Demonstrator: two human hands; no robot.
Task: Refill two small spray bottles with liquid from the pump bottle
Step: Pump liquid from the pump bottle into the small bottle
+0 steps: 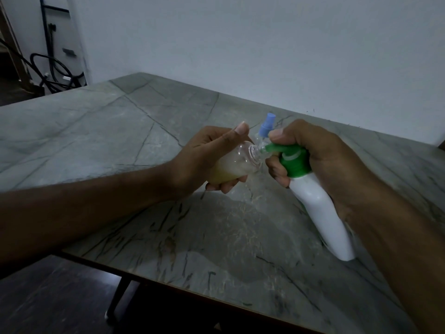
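Fingers [225,186] tilt small bottle [231,166] — neck toward green nozzle [271,148].

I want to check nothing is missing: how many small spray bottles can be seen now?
2. One open clear spray bottle is tilted in the left hand; a blue-capped bottle stands behind the hands, mostly hidden.
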